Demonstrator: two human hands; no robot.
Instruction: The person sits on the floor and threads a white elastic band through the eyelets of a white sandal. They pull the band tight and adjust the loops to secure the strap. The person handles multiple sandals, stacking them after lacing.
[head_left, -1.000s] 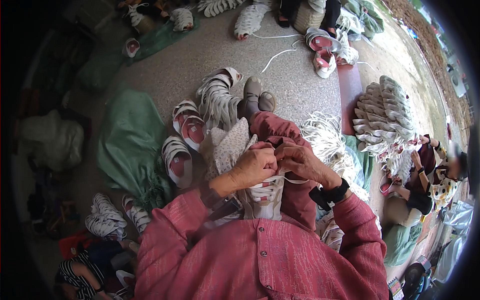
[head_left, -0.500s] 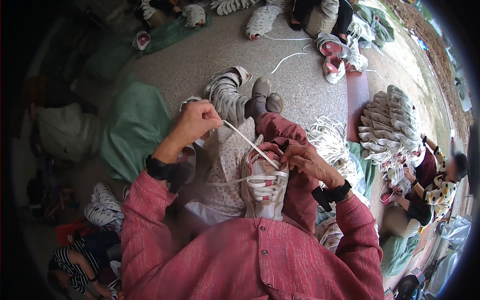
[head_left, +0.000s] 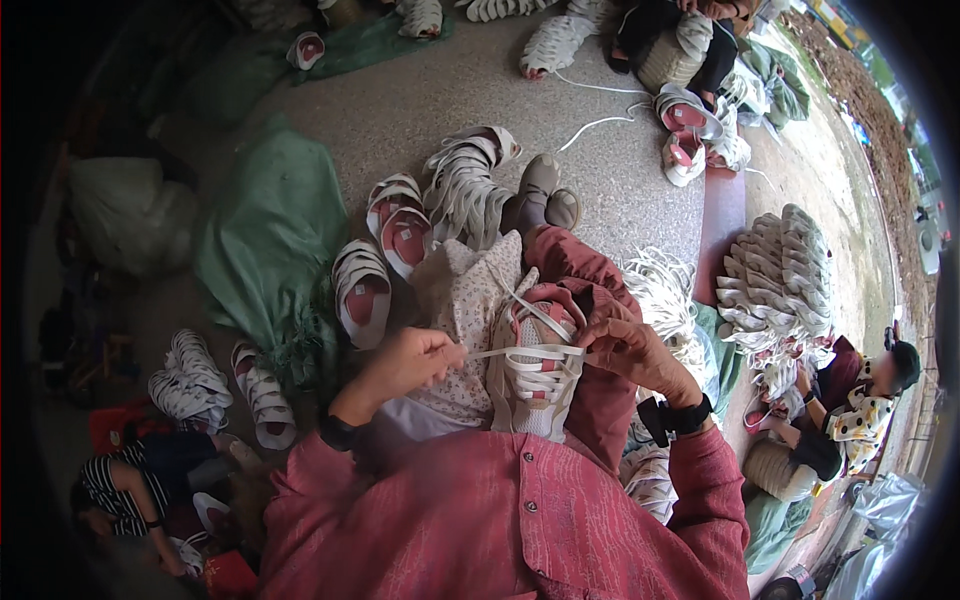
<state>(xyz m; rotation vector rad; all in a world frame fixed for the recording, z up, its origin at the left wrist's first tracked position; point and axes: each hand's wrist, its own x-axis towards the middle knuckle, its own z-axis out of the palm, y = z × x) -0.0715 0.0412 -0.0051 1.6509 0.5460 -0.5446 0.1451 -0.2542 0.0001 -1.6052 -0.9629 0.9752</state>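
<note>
A beige and white sneaker (head_left: 532, 400) with a pink lining rests on my lap, its toe toward my body. White shoelace (head_left: 515, 352) crosses it in several rows. My left hand (head_left: 412, 362) is closed on a length of this lace left of the shoe, drawn nearly level across the upper rows. At the shoe's right edge, the fingertips of my right hand (head_left: 640, 352) pinch the lace. Another lace end lies loose over the tongue and onto the patterned cloth (head_left: 455, 290) covering my left leg.
Finished-looking sneakers (head_left: 362, 292) stand left of my legs, by a green sack (head_left: 270, 230). A row of shoe uppers (head_left: 470, 190) lies ahead. White laces (head_left: 660, 290) and stacked uppers (head_left: 780, 270) are at right. Other people sit at both sides and ahead.
My left hand has let go of the raised lace end, moved down toward me, and taken the lace on the shoe's left. My right hand has shifted slightly down and right.
</note>
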